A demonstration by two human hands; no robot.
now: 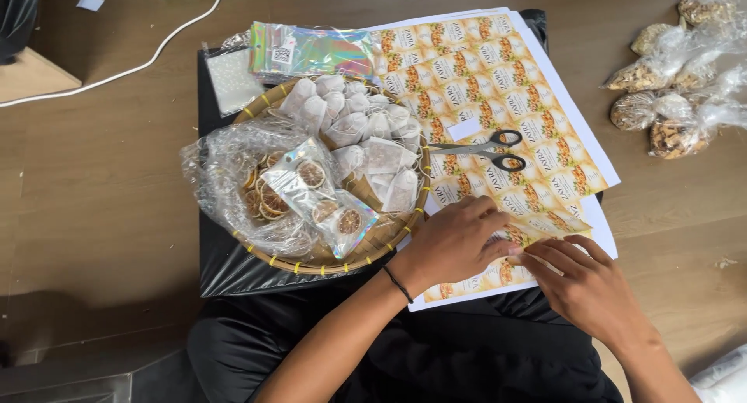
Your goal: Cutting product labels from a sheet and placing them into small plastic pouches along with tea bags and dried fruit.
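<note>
While the left hand [455, 243] is laid flat, fingers loosely spread, on the orange sticker sheet [498, 107], a label at that sheet's near edge is pinched by the right hand [580, 282]. One pair of scissors [486, 150] is seen lying on the sheet. One woven basket [342, 264] is filled with many white tea bags [366, 134] and a plastic bag of dried citrus slices [268, 197].
</note>
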